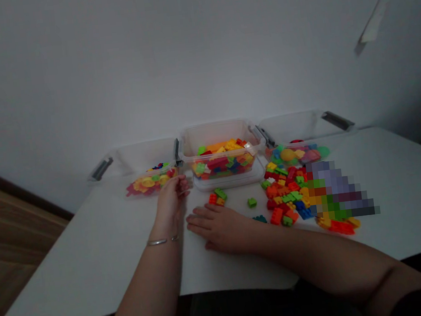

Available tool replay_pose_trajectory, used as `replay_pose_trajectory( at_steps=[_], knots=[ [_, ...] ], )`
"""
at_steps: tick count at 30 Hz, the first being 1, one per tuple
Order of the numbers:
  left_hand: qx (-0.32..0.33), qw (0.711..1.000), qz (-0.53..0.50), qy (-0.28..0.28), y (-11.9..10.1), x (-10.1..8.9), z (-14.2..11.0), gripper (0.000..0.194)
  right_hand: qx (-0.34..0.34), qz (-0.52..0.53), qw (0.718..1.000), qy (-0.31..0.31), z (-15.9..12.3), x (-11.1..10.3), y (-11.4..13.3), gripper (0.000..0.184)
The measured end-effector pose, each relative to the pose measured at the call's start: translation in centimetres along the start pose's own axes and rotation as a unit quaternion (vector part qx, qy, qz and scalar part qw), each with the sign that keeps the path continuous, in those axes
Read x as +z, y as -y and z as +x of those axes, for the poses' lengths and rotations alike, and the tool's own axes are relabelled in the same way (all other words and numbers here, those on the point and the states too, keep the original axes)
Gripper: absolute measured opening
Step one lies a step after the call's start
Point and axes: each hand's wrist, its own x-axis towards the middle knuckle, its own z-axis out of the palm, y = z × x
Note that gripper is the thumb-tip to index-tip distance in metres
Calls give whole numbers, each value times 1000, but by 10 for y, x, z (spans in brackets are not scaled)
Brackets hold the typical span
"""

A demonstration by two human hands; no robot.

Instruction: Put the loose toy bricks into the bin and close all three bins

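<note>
My left hand (171,198) is beside the front right corner of the left clear box (145,155), its fingers curled inward. Whatever those fingers hold, if anything, I cannot make out. Palm down and fingers stretched out, my right hand (218,227) lies low over the white table. Just beyond its fingertips is a small group of building blocks: a green block (220,194), a red block (212,199) and an orange one. A single green block (252,202) sits farther right, and a teal block (260,219) shows partly behind my right wrist.
The middle clear box (220,131) of mixed blocks stands on a white lid (232,180). To its right is another clear box (292,126) with round colourful pieces. A pile of loose blocks (283,195) spreads on the right, partly under a pixelated patch. A wall rises behind.
</note>
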Motion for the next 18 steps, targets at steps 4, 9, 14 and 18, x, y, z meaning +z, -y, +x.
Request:
replay_pose_trajectory(
  at_steps=[4, 9, 14, 18],
  knots=[
    [3, 1000, 2, 4, 3, 1, 0, 10, 81, -33, 996, 1, -1, -4, -5, 60],
    [13, 1000, 28, 1, 6, 5, -1, 11, 137, -62, 988, -25, -2, -5, -12, 52],
    [10, 999, 51, 11, 7, 8, -4, 11, 186, -59, 981, -24, 1, -10, -17, 28],
    [1, 999, 48, 22, 7, 10, -6, 10, 236, -38, 971, -15, 2, -17, -21, 23]
  ],
)
